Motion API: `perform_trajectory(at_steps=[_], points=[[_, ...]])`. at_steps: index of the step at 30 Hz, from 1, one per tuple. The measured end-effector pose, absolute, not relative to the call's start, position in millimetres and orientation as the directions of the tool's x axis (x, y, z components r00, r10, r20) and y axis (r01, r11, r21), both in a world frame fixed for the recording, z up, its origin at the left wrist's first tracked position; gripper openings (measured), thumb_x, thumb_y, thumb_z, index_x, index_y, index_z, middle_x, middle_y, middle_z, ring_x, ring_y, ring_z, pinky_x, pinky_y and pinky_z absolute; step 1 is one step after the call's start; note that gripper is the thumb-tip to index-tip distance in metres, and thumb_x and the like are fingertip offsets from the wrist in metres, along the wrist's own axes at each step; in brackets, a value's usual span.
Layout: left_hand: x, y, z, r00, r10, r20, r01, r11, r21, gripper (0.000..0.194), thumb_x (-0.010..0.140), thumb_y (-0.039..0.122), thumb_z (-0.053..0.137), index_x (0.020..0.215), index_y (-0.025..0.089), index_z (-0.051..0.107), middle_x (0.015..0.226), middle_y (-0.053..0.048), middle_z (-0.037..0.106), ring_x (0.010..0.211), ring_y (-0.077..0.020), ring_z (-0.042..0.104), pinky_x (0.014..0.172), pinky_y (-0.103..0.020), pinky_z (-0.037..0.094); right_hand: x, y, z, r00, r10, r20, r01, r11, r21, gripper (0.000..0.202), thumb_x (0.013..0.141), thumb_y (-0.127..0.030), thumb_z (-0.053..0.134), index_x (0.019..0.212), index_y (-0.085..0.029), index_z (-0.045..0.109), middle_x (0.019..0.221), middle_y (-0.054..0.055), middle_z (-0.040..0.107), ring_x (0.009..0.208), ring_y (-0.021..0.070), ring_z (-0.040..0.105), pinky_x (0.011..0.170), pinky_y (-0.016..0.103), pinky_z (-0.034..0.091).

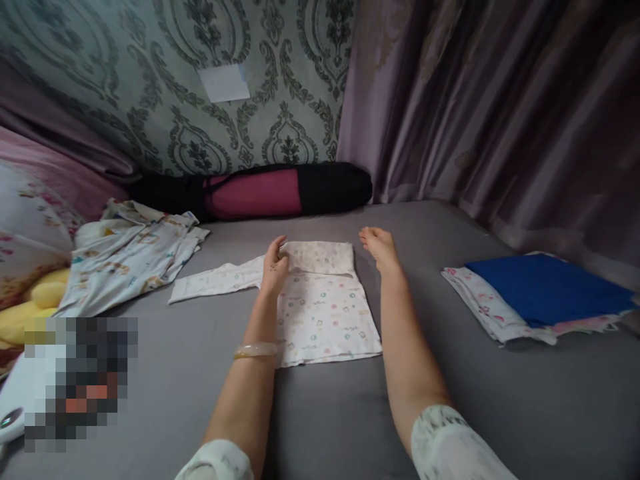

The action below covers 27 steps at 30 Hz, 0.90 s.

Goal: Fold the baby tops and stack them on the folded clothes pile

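A small white printed shirt (327, 320) lies on the grey bed sheet (330, 427). One sleeve (215, 281) stretches out to the left, while the right side has a folded band across the top. At the shirt's upper left edge is my left hand (276, 263), with fingers bent near the cloth; whether they grip it cannot be made out. My right hand (379, 245) is raised just right of the folded top, apart from the shirt, its fingers curled together with nothing visible in them.
Folded clothes topped by blue cloth (545, 287) lie at right. Crumpled printed clothing (135, 250) and a yellow plush (35, 303) are at left. A black and pink long bag (255, 192) lies along the wall. A partly blurred white device (35, 380) is at lower left.
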State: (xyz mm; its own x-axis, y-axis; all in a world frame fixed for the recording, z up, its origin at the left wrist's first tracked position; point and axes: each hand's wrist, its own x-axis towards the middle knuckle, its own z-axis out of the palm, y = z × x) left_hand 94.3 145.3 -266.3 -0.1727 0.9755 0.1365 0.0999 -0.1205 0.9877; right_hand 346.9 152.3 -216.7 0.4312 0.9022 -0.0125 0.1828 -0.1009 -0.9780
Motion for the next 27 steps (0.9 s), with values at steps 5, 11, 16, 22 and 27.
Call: perform_trajectory(at_steps=[5,11,16,22,27], points=[[92,145,-276,-0.206,0.977,0.047,0.198,-0.005,0.98,0.06,0.077,0.022,0.059,0.135,0.018,0.044,0.104,-0.009,0.06,0.084,-0.0168,0.061,0.07,-0.027,0.054,336,159,-234,0.346,0.93,0.127,0.575,-0.103,-0.811,0.028,0.091,-0.023,0.043,0.098,-0.014,0.069,0.098,0.009,0.072,0.095,0.0195,0.065,0.083,0.029,0.047],[85,143,-274,-0.234,0.969,0.082,0.323,-0.002,0.946,0.064,0.077,0.02,0.06,0.139,0.022,0.045,0.105,-0.008,0.061,0.083,-0.017,0.063,0.072,-0.03,0.056,303,152,-238,0.168,0.983,0.073,0.843,-0.105,-0.528,0.039,0.092,-0.017,0.035,0.12,-0.011,0.062,0.119,0.017,0.065,0.115,0.0234,0.058,0.096,0.03,0.041],[85,143,-269,-0.209,0.961,0.18,0.349,-0.099,0.932,0.053,0.077,0.014,0.053,0.129,0.023,0.057,0.114,-0.007,0.062,0.089,-0.0175,0.063,0.076,-0.032,0.058,274,143,-254,0.11,0.993,0.044,0.927,-0.086,-0.366,0.057,0.097,-0.032,0.031,0.144,0.0,0.034,0.154,0.022,0.028,0.142,0.0311,0.023,0.113,0.041,0.021],[81,146,-273,-0.203,0.963,0.175,0.533,-0.041,0.845,0.037,0.078,0.012,0.048,0.109,0.012,0.068,0.115,-0.011,0.065,0.107,-0.0225,0.06,0.097,-0.037,0.047,271,138,-274,0.114,0.993,0.012,0.957,-0.107,-0.271,0.069,0.098,-0.043,0.022,0.149,0.003,0.023,0.157,0.02,0.017,0.146,0.0307,0.009,0.116,0.044,0.01],[76,146,-280,-0.173,0.951,0.255,0.662,-0.08,0.745,0.038,0.078,0.01,0.047,0.11,0.013,0.067,0.115,-0.012,0.065,0.109,-0.0225,0.06,0.1,-0.034,0.043,273,135,-276,0.103,0.992,0.071,0.965,-0.082,-0.248,0.07,0.098,-0.046,0.02,0.148,0.003,0.025,0.157,0.02,0.019,0.145,0.0311,0.011,0.116,0.045,0.01]])
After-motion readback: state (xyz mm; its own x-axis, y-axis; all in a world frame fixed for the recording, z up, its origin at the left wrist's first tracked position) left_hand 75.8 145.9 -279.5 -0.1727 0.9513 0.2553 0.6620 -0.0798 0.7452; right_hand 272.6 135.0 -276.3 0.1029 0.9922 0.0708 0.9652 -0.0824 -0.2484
